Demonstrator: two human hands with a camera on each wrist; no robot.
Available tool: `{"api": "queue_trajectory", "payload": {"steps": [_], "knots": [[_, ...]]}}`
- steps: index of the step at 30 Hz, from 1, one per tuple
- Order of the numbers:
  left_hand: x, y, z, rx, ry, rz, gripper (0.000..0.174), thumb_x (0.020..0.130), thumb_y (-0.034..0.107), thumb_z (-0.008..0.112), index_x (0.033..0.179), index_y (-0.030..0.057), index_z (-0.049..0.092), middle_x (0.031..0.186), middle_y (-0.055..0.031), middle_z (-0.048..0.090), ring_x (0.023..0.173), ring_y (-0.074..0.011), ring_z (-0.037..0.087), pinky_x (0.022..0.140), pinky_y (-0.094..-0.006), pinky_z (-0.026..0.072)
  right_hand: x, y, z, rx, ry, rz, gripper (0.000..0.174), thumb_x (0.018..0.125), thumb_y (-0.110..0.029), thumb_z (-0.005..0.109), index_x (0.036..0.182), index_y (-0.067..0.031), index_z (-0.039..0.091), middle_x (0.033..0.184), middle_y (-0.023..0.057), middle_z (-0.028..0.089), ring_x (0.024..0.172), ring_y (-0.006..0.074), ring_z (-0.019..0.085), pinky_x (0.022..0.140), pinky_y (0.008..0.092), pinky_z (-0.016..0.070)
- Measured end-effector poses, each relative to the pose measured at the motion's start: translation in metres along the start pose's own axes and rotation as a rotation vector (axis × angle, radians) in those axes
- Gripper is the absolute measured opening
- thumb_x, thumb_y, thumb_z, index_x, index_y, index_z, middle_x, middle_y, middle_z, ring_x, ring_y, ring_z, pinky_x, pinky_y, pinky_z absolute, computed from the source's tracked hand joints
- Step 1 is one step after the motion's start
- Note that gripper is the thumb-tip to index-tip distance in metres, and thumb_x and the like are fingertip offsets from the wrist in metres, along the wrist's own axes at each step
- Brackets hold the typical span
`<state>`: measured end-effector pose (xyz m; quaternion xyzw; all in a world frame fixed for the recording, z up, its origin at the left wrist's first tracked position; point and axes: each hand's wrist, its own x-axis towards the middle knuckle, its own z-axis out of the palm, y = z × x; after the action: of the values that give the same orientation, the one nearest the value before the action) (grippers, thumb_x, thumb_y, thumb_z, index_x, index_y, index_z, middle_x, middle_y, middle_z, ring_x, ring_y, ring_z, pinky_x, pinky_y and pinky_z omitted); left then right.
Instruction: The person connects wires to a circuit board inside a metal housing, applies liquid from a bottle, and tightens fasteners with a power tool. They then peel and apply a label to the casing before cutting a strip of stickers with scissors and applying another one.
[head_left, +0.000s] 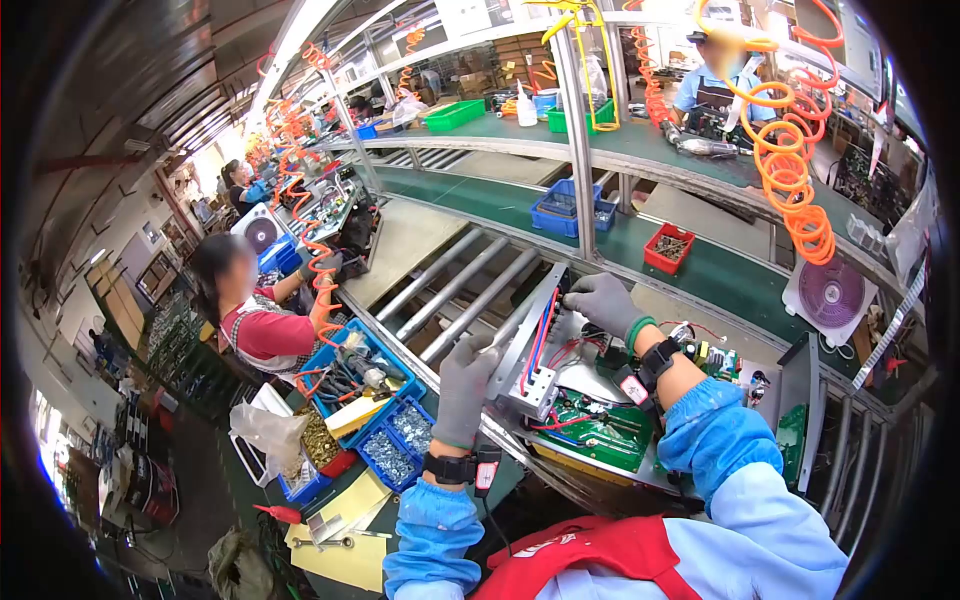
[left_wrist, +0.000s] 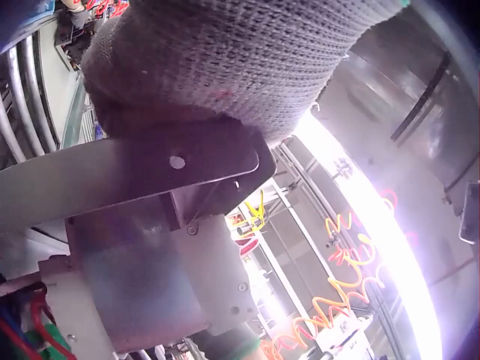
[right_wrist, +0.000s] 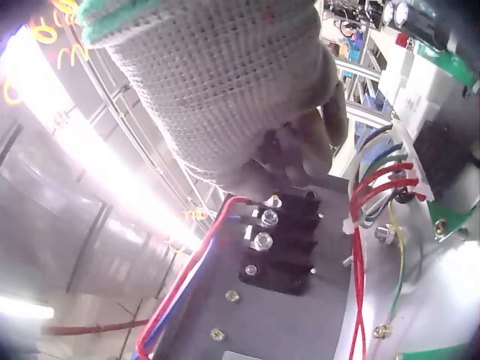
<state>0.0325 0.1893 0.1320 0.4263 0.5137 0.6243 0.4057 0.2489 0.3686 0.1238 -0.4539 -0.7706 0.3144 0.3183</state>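
Observation:
A grey metal panel (head_left: 522, 335) stands tilted above an open chassis, with red and blue wires (head_left: 541, 330) running along it. My gloved left hand (head_left: 465, 388) grips the panel's near left end, where a bracket with a round hole (left_wrist: 127, 176) shows in the left wrist view. At the far end, my gloved right hand (head_left: 604, 304) holds the panel's edge, its fingers beside a black terminal block (right_wrist: 277, 244) with screws. A white connector block (head_left: 537, 392) sits low on the panel. Green circuit boards (head_left: 600, 432) lie in the chassis.
Metal rollers (head_left: 455, 285) run beyond the panel. Blue bins of screws (head_left: 390, 445) and a blue crate of tools and cables (head_left: 365, 375) stand left. A red bin (head_left: 667, 248) stands ahead. An orange coiled hose (head_left: 790, 170) hangs at the right. A person (head_left: 265, 320) sits left.

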Motion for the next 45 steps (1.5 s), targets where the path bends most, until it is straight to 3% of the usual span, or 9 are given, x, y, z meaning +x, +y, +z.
{"api": "queue_trajectory", "payload": {"steps": [10, 11, 13, 16, 35, 39, 41, 43, 45], "knots": [[0.004, -0.013, -0.005, 0.185, 0.028, 0.138, 0.033, 0.092, 0.018, 0.064, 0.116, -0.0039, 0.067, 0.102, -0.0131, 0.072, 0.093, -0.0167, 0.066, 0.084, -0.0291, 0.0513, 0.0, -0.003, 0.011, -0.196, 0.107, -0.246, 0.034, 0.084, -0.031, 0.062, 0.099, -0.0032, 0.075, 0.096, 0.0228, 0.07, 0.093, 0.0427, 0.065, 0.082, 0.0499, 0.0506], [0.008, -0.023, -0.006, 0.198, 0.038, 0.154, 0.033, 0.092, 0.019, 0.064, 0.117, -0.0039, 0.067, 0.1, -0.013, 0.072, 0.091, -0.0167, 0.066, 0.082, -0.029, 0.0513, 0.003, 0.004, 0.014, -0.176, 0.14, -0.299, 0.032, 0.087, -0.03, 0.063, 0.097, -0.0014, 0.074, 0.087, 0.0205, 0.07, 0.081, 0.0367, 0.067, 0.075, 0.0462, 0.0516], [0.016, -0.035, -0.007, 0.161, 0.006, 0.107, 0.035, 0.095, 0.02, 0.063, 0.12, -0.0037, 0.065, 0.095, -0.0088, 0.069, 0.085, -0.0138, 0.063, 0.078, -0.0286, 0.0503, 0.004, 0.005, 0.014, 0.141, -0.032, -0.037, 0.031, 0.091, -0.027, 0.062, 0.092, 0.002, 0.073, 0.077, 0.014, 0.067, 0.07, 0.0244, 0.066, 0.066, 0.0387, 0.0505], [0.017, -0.038, -0.008, 0.122, -0.027, 0.068, 0.034, 0.096, 0.019, 0.062, 0.12, -0.0052, 0.064, 0.097, -0.007, 0.068, 0.087, -0.012, 0.061, 0.081, -0.0263, 0.0486, 0.011, 0.015, 0.021, 0.372, -0.092, 0.045, 0.031, 0.095, -0.024, 0.06, 0.087, 0.0043, 0.069, 0.073, 0.0078, 0.064, 0.065, 0.0147, 0.061, 0.061, 0.0317, 0.0476], [-0.007, -0.043, -0.014, -0.1, 0.021, 0.03, 0.035, 0.097, 0.019, 0.061, 0.124, -0.0044, 0.063, 0.111, -0.0078, 0.065, 0.102, -0.0142, 0.06, 0.092, -0.0263, 0.0459, 0.011, 0.029, 0.03, 0.556, -0.029, 0.049, 0.029, 0.097, -0.024, 0.062, 0.088, 0.0022, 0.069, 0.078, 0.0057, 0.066, 0.068, 0.0129, 0.059, 0.062, 0.0299, 0.0483], [-0.041, -0.134, -0.05, -0.361, 0.175, -0.123, 0.034, 0.094, 0.018, 0.064, 0.121, -0.0015, 0.065, 0.103, -0.0082, 0.068, 0.088, -0.0167, 0.063, 0.081, -0.0312, 0.0524, 0.008, 0.021, 0.031, 0.598, -0.004, 0.017, 0.027, 0.097, -0.023, 0.06, 0.105, 0.0013, 0.071, 0.083, 0.0024, 0.066, 0.072, 0.0103, 0.056, 0.066, 0.0278, 0.046], [-0.084, -0.113, -0.081, -0.212, 0.316, -0.418, 0.031, 0.091, 0.02, 0.065, 0.117, 0.0025, 0.068, 0.091, -0.0058, 0.066, 0.07, -0.015, 0.058, 0.063, -0.031, 0.0505, 0.005, 0.015, 0.029, 0.474, 0.034, 0.03, 0.028, 0.097, -0.023, 0.06, 0.109, 0.0002, 0.071, 0.085, 0.001, 0.066, 0.071, 0.0092, 0.055, 0.065, 0.0269, 0.0457], [-0.111, -0.172, -0.135, -0.077, 0.551, -0.435, 0.024, 0.091, 0.022, 0.064, 0.107, 0.0045, 0.069, 0.082, -0.0022, 0.062, 0.059, -0.0131, 0.051, 0.051, -0.0287, 0.0429, 0.004, 0.011, 0.032, 0.446, 0.081, 0.057, 0.028, 0.097, -0.023, 0.06, 0.11, -0.0009, 0.071, 0.084, -0.0004, 0.066, 0.071, 0.0077, 0.055, 0.064, 0.0256, 0.0452], [-0.133, -0.233, -0.21, 0.152, 0.693, -0.175, 0.021, 0.092, 0.025, 0.063, 0.099, 0.0049, 0.067, 0.078, -0.0027, 0.06, 0.059, -0.0149, 0.052, 0.053, -0.0307, 0.0452, 0.005, 0.01, 0.034, 0.415, 0.065, 0.089, 0.03, 0.098, -0.026, 0.059, 0.111, -0.0013, 0.071, 0.082, 0.0, 0.065, 0.07, 0.0075, 0.055, 0.062, 0.0249, 0.0444]]}}
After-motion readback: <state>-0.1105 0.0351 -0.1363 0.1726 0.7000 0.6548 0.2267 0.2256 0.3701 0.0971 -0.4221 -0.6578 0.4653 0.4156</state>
